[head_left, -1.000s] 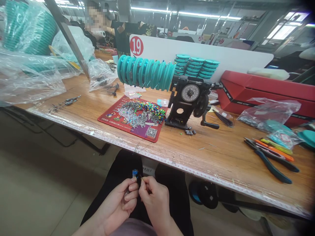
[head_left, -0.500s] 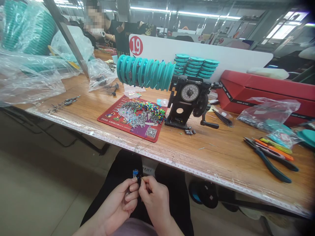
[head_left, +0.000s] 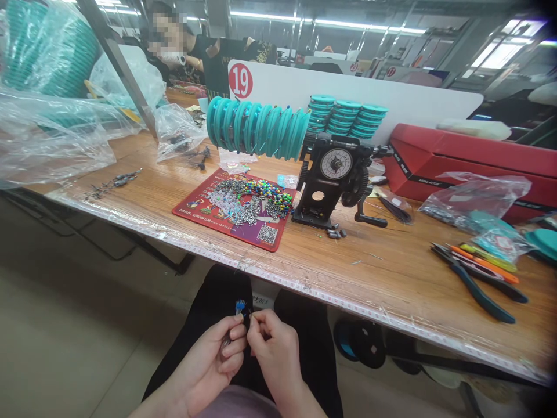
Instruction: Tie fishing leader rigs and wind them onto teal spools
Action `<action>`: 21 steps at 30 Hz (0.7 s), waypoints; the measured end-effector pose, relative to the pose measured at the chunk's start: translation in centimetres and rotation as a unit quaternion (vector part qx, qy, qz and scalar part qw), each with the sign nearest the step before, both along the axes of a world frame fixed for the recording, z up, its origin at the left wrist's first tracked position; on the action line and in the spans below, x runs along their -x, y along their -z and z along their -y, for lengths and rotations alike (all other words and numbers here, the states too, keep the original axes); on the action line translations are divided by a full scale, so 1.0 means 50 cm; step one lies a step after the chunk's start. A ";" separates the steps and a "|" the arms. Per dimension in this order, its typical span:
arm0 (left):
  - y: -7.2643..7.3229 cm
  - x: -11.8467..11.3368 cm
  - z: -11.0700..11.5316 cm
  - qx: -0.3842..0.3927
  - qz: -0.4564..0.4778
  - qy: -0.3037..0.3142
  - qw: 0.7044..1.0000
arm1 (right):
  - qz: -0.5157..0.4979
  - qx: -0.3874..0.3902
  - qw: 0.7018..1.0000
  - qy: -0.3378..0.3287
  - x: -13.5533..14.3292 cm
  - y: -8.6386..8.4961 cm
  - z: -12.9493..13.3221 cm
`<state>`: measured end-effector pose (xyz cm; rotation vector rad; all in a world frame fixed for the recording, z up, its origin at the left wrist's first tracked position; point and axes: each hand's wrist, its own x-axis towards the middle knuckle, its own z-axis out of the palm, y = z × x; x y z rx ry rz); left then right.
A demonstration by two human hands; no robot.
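Above my lap, in front of the table edge, my left hand (head_left: pixel 224 348) is closed around a small bundle of thin pieces with blue tips (head_left: pixel 240 304), which fan out above the thumb. Close on its right, my right hand (head_left: pixel 272 342) is pinched at the fingertips, beside the bundle. What it grips is too small to name. On the table beyond lies a red mat (head_left: pixel 200 215) with piles of colored beads (head_left: pixel 278 197) and small metal parts (head_left: pixel 246 215). A black hand-cranked winder (head_left: pixel 319 191) carries a row of teal spools (head_left: pixel 256 129).
Pliers (head_left: pixel 474 284) and orange and yellow tools (head_left: pixel 491 264) lie at the right, near plastic bags and a red box (head_left: pixel 470 162). Stacked teal spools (head_left: pixel 348 119) stand behind the winder. Bagged spools (head_left: pixel 52 52) are at the left. A person (head_left: pixel 195 55) sits across the table.
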<state>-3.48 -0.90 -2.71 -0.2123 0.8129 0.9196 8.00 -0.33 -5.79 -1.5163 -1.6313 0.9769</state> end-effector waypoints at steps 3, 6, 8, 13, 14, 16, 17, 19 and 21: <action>-0.001 -0.001 0.001 -0.002 -0.012 0.001 1.000 | -0.049 0.048 0.998 0.010 0.002 -0.004 -0.003; 0.000 -0.002 0.003 -0.007 -0.012 0.006 1.000 | -0.094 0.094 0.991 0.011 0.002 -0.010 -0.006; 0.001 -0.002 0.003 -0.010 -0.015 0.007 1.000 | -0.111 0.112 0.987 0.011 0.002 -0.013 -0.007; 0.001 -0.002 0.000 -0.017 -0.028 0.009 0.999 | -0.151 0.128 0.980 0.016 0.001 -0.014 -0.006; 0.001 -0.002 0.000 -0.016 -0.032 0.011 0.999 | -0.156 0.128 0.979 0.016 0.001 -0.014 -0.006; 0.003 -0.002 0.000 -0.016 -0.042 0.015 0.999 | -0.164 0.126 0.978 0.015 0.001 -0.013 -0.005; 0.004 -0.003 0.001 -0.019 -0.048 0.016 0.999 | -0.168 0.125 0.978 0.011 0.000 -0.012 -0.005; 0.007 -0.003 0.003 -0.036 -0.065 0.019 0.997 | -0.173 0.120 0.977 0.002 0.000 -0.011 -0.006; 0.010 -0.003 0.006 -0.063 -0.091 0.024 0.994 | -0.170 0.112 0.979 -0.007 -0.001 -0.010 -0.007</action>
